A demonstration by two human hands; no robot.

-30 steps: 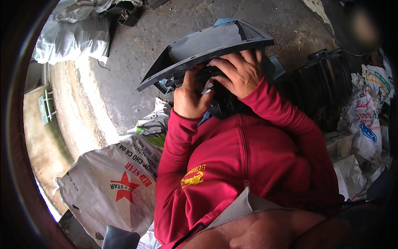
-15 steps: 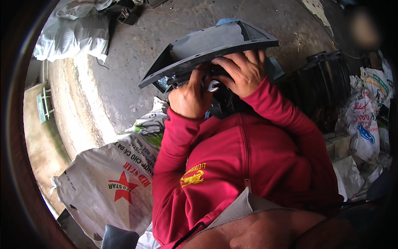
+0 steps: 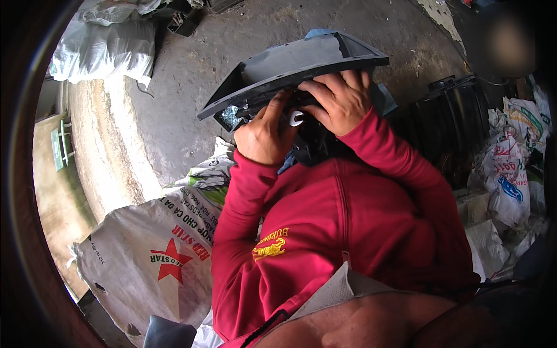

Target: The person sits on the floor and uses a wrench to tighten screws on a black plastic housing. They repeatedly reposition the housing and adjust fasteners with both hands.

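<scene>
Left hand (image 3: 262, 139) curled round an open-ended wrench (image 3: 296, 119), right hand (image 3: 345, 107) in close beside it, up against the black plastic housing (image 3: 299, 72), its grip too hidden to call

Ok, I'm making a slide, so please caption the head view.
Left hand and right hand at a dark frame, a wrench end showing between them.

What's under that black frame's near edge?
Parts of the left hand, right hand, a silver wrench end and bluish shiny bits show; the frame hides some fingertips.
</scene>
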